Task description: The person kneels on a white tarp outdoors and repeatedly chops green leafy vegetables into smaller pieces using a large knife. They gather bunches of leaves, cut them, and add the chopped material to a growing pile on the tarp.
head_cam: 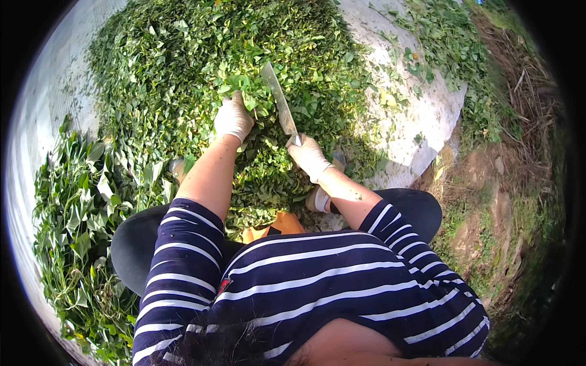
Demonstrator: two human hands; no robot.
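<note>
A bunch of green leaves (240,84) is gripped in my gloved left hand (233,118), with leafy ends sticking out past the thumb. My right hand (309,155), also in a pale glove, holds a wide-bladed knife (279,100) by its handle. The blade points away from me and tilts a little left, just right of the held bunch. Under both hands spreads a large heap of chopped leaves (183,68). The lower ends of the held stems are hard to make out against the heap.
Uncut leafy vines (82,228) are piled at my left. More vines (451,45) lie on the pale concrete (412,119) at the far right. An earthy bank with dry grass (499,183) borders the concrete. Something orange (274,226) sits between my legs, partly hidden.
</note>
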